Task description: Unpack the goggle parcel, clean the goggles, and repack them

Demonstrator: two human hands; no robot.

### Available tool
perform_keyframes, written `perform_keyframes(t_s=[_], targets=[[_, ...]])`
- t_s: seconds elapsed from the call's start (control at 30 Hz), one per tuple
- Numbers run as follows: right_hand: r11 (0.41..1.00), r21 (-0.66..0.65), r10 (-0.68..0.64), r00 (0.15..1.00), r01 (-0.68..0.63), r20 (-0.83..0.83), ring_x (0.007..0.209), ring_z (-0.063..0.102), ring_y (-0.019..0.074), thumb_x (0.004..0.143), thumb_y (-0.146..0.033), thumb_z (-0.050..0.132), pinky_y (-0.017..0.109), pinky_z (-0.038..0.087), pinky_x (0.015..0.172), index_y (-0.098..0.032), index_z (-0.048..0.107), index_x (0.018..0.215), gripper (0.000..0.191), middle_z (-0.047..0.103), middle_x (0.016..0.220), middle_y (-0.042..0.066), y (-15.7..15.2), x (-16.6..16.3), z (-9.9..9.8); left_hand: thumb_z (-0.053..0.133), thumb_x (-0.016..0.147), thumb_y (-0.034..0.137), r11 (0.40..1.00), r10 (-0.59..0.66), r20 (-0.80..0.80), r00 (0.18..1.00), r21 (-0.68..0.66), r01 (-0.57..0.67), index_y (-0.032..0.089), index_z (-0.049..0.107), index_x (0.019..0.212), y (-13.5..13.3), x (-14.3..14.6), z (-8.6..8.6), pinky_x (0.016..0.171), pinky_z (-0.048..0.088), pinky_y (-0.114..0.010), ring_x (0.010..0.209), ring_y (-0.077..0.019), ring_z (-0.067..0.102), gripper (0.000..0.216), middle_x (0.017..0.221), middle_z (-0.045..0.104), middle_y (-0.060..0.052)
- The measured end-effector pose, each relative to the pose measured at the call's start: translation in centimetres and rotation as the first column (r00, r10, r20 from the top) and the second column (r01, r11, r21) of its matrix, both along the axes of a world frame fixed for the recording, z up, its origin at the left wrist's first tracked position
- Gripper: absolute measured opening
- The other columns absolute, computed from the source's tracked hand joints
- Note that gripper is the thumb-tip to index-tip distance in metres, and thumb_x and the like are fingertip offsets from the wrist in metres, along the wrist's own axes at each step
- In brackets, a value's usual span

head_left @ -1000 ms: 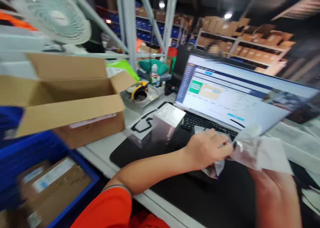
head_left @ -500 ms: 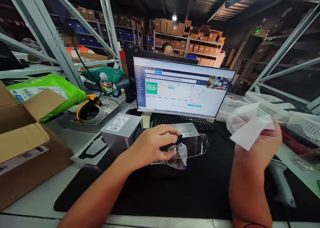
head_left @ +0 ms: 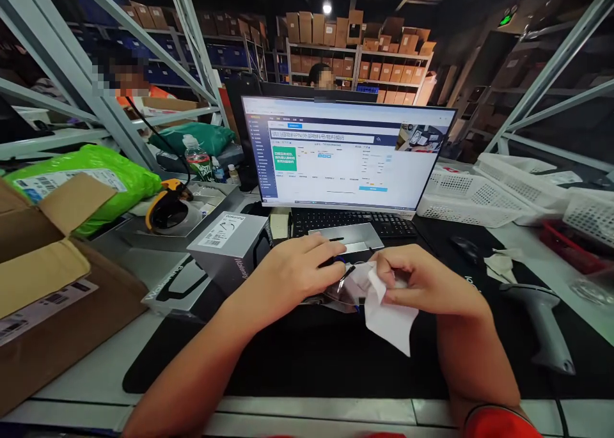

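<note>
My left hand pinches a clear plastic lens with thin dark fittings, above the black desk mat. Part of the lens is hidden by my fingers and the white tissue. That tissue is bunched in my right hand, which presses it against the lens's right side; its loose end hangs down over the mat. Just behind my hands lies a flat silver-grey piece, close to the keyboard.
Grey product boxes and an open cardboard carton stand on the left. A monitor is ahead. To the right are a barcode scanner, a mouse, crumpled tissue and white baskets. Two people are beyond the desk.
My right hand has come down and left, bringing the tissue from above the mat's right side onto the lens. My left hand stays near its place, still gripping the lens.
</note>
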State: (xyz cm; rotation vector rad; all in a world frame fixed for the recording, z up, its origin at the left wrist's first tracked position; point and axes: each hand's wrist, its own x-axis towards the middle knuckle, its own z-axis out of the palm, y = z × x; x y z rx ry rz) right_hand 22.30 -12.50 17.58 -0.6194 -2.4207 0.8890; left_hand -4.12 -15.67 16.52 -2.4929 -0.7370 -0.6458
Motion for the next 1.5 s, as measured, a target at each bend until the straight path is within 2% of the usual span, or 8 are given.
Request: perform_keyframes(t_s=[0.13, 0.3, 0.53, 0.7, 1.03, 1.17, 1.33, 1.5], targets=[[0.974, -0.182, 0.137, 0.991, -0.136, -0.005, 0.061, 0.037, 0.0079, 0.084, -0.032, 0.077, 0.021, 0.031, 0.055, -0.021, 0.046, 0.076, 0.033, 0.046, 0.070, -0.007, 1.0, 0.6, 0.1, 0.059, 0.097, 0.022, 0.999, -0.005, -0.016, 1.000, -0.055, 0.004, 0.018, 0.064, 0.097, -0.3, 0.0, 0.1, 0.085, 0.055, -0.033, 0.099, -0.0198, 0.064, 0.006, 0.121, 0.068, -0.008], [0.899, -0.437, -0.034, 0.992, -0.022, -0.119, 0.054, 0.035, 0.0071, 0.081, -0.030, 0.074, 0.021, 0.028, 0.048, -0.022, 0.041, 0.073, 0.035, 0.040, 0.065, -0.008, 0.7, -0.5, -0.5, 0.065, 0.093, 0.049, 0.983, -0.042, -0.019, 0.999, -0.181, 0.038, 0.018, 0.061, 0.099, -0.4, 0.0, -0.5, 0.078, 0.051, -0.031, 0.096, -0.0201, 0.064, 0.031, 0.115, 0.066, -0.007], [0.949, -0.252, -0.191, 0.982, 0.187, 0.012, 0.059, 0.035, 0.0079, 0.070, -0.019, 0.075, 0.021, 0.026, 0.051, -0.021, 0.042, 0.067, 0.033, 0.042, 0.063, -0.008, -0.5, -1.3, -0.6, 0.060, 0.098, 0.026, 0.997, -0.040, -0.100, 0.994, -0.069, 0.033, 0.018, 0.060, 0.098, -0.4, 1.5, -1.2, 0.072, 0.049, -0.030, 0.087, -0.0186, 0.059, 0.008, 0.098, 0.064, -0.005], [0.921, -0.187, -0.355, 0.934, 0.341, -0.043, 0.062, 0.036, 0.0090, 0.071, -0.014, 0.067, 0.022, 0.026, 0.054, -0.021, 0.043, 0.068, 0.025, 0.044, 0.064, -0.007, -1.6, -2.6, -1.3, 0.055, 0.095, 0.008, 0.995, -0.001, -0.112, 0.994, 0.103, 0.012, 0.017, 0.061, 0.091, -0.4, 1.8, -0.9, 0.088, 0.054, -0.034, 0.087, -0.0179, 0.059, 0.012, 0.091, 0.065, -0.003], [0.953, -0.283, 0.093, 0.994, -0.107, -0.062, 0.055, 0.024, 0.0058, 0.071, -0.011, 0.067, 0.023, 0.018, 0.050, -0.021, 0.032, 0.060, 0.038, 0.030, 0.058, -0.010, 1.9, 2.0, 0.3, 0.061, 0.097, 0.020, 0.997, -0.071, -0.006, 0.997, 0.021, 0.071, 0.017, 0.061, 0.103, -0.8, 0.5, -0.3, 0.094, 0.055, -0.034, 0.092, -0.0159, 0.063, 0.007, 0.102, 0.069, -0.003], [0.953, -0.303, -0.017, 0.997, -0.005, -0.070, 0.054, 0.026, 0.0060, 0.069, -0.009, 0.062, 0.022, 0.020, 0.050, -0.022, 0.032, 0.060, 0.034, 0.031, 0.058, -0.009, 1.2, 1.1, -0.1, 0.057, 0.099, 0.020, 0.999, -0.051, -0.040, 0.998, 0.016, 0.052, 0.016, 0.061, 0.103, -0.7, 1.2, -0.7, 0.090, 0.056, -0.033, 0.089, -0.0160, 0.062, 0.007, 0.099, 0.068, -0.004], [0.956, -0.109, -0.282, 0.955, 0.273, -0.086, 0.058, 0.031, 0.0072, 0.069, -0.007, 0.053, 0.022, 0.021, 0.051, -0.020, 0.038, 0.062, 0.022, 0.037, 0.059, -0.007, -0.7, -1.7, -1.1, 0.058, 0.096, 0.011, 0.996, -0.026, -0.099, 0.995, 0.085, 0.035, 0.014, 0.062, 0.099, -0.3, 1.7, -1.3, 0.092, 0.056, -0.036, 0.089, -0.0183, 0.062, 0.006, 0.095, 0.068, -0.003], [0.923, -0.384, -0.050, 0.989, -0.006, -0.138, 0.052, 0.029, 0.0051, 0.069, -0.011, 0.060, 0.020, 0.023, 0.048, -0.021, 0.035, 0.061, 0.028, 0.033, 0.057, -0.009, 0.8, 0.0, -0.6, 0.063, 0.096, 0.020, 0.996, -0.086, 0.007, 0.996, 0.036, 0.086, 0.016, 0.061, 0.104, -0.1, 0.9, -0.8, 0.098, 0.055, -0.038, 0.092, -0.0176, 0.063, 0.009, 0.103, 0.069, -0.003]])
